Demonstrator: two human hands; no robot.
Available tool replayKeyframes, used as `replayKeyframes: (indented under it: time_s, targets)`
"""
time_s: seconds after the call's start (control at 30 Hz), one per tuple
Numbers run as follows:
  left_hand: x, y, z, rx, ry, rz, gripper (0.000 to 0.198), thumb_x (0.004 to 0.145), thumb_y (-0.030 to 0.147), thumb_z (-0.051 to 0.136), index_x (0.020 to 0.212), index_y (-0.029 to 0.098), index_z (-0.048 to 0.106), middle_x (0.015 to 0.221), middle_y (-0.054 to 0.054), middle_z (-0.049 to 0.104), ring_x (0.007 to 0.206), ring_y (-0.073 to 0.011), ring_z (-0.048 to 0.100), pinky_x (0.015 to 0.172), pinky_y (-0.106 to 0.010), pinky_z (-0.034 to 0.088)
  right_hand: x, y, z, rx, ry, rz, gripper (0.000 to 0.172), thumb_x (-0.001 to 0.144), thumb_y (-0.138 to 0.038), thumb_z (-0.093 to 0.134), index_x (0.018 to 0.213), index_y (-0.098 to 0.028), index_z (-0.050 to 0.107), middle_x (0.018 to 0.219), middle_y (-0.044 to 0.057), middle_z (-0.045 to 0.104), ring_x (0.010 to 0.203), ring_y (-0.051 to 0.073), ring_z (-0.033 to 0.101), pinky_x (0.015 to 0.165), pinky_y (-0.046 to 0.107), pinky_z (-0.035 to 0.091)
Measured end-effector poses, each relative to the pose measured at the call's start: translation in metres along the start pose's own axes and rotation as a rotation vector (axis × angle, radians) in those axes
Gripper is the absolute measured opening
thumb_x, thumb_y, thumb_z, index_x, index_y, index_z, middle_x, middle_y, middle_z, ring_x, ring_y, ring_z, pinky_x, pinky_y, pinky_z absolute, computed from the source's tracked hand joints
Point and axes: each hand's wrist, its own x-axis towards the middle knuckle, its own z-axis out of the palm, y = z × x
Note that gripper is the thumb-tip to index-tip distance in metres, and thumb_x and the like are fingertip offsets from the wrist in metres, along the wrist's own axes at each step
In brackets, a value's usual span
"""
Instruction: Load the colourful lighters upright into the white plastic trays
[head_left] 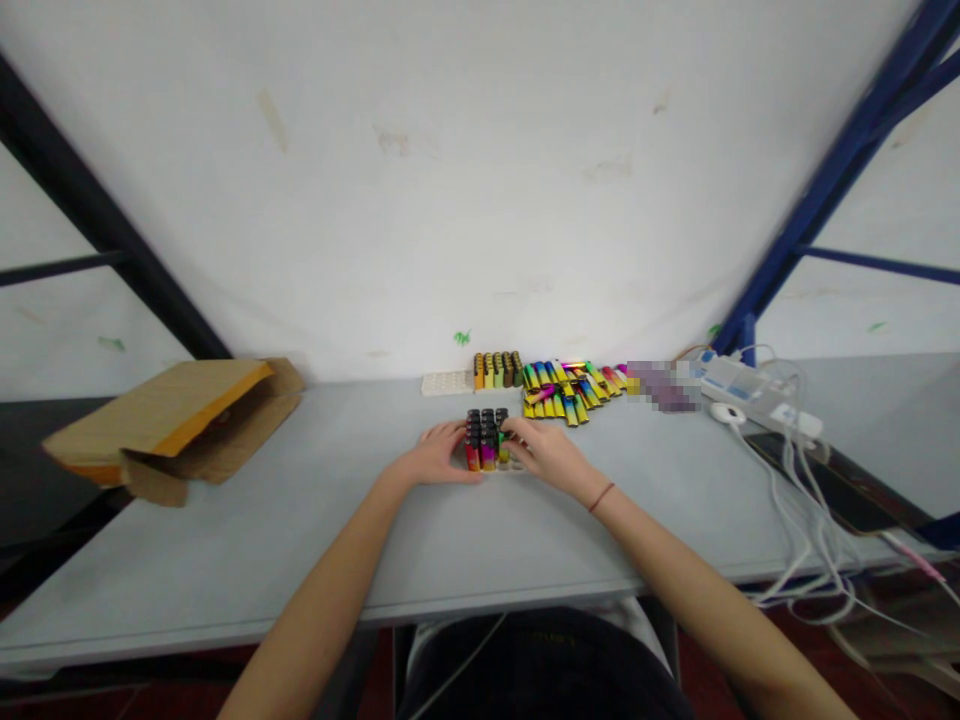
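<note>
In the head view, several black-topped lighters [488,449] with colourful bodies stand upright in rows in a white tray [517,467] on the table. My left hand [435,457] curls around the tray's left end, fingers behind and thumb along its front edge. On the other side, my right hand [551,452] is closed at the row's right end, thumb and fingertips pinching a green-yellow lighter [503,447]. My right fingers partly cover that lighter and the tray's right part.
Behind stand a white holed tray [448,383], a block of upright lighters [498,370] and a loose pile of shiny metallic sleeves [559,392]. An opened cardboard box [172,420] lies left. A power strip [750,395], tangled white cables [799,500] and a dark phone-like slab [832,485] lie right.
</note>
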Motion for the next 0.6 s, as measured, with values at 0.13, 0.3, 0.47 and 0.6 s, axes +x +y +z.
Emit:
replayKeyframes:
  time_s: [0.13,0.3,0.47,0.6]
  targets:
    - [0.001,-0.002,0.002,0.015,-0.002,0.006,0.097,0.067,0.067,0.073,0.146,0.017,0.045,0.154,-0.016,0.043,0.143,-0.0391,0.037,0.119,-0.051,0.026,-0.004,0.001,0.006,0.009,0.01,-0.046,0.018,0.096,-0.02,0.054,0.113,-0.02,0.061,0.098,0.008,0.067,0.079,0.018,0.063,0.072,0.027,0.048]
    - [0.001,-0.002,0.0,-0.002,0.016,0.003,0.099,0.066,0.067,0.074,0.146,0.017,0.046,0.155,-0.015,0.043,0.141,-0.0407,0.039,0.119,-0.051,0.029,-0.005,0.013,0.001,0.15,0.091,-0.011,0.021,0.096,-0.025,0.053,0.113,-0.02,0.063,0.097,0.006,0.064,0.072,0.014,0.061,0.072,0.026,0.05]
    - [0.001,0.0,-0.003,0.007,0.008,0.009,0.098,0.066,0.064,0.076,0.146,0.018,0.047,0.154,-0.015,0.044,0.141,-0.0418,0.039,0.118,-0.052,0.031,-0.012,0.062,-0.02,-0.044,0.295,0.329,0.023,0.095,-0.023,0.048,0.104,-0.016,0.069,0.1,0.012,0.068,0.095,0.023,0.063,0.088,0.034,0.048]
    - [0.001,-0.002,-0.003,0.015,0.009,0.019,0.096,0.069,0.062,0.076,0.147,0.016,0.045,0.154,-0.017,0.043,0.142,-0.0401,0.039,0.118,-0.052,0.03,-0.02,0.085,-0.031,-0.233,0.16,0.697,0.037,0.096,-0.031,0.048,0.124,-0.015,0.067,0.11,0.016,0.068,0.1,0.025,0.064,0.09,0.034,0.046]
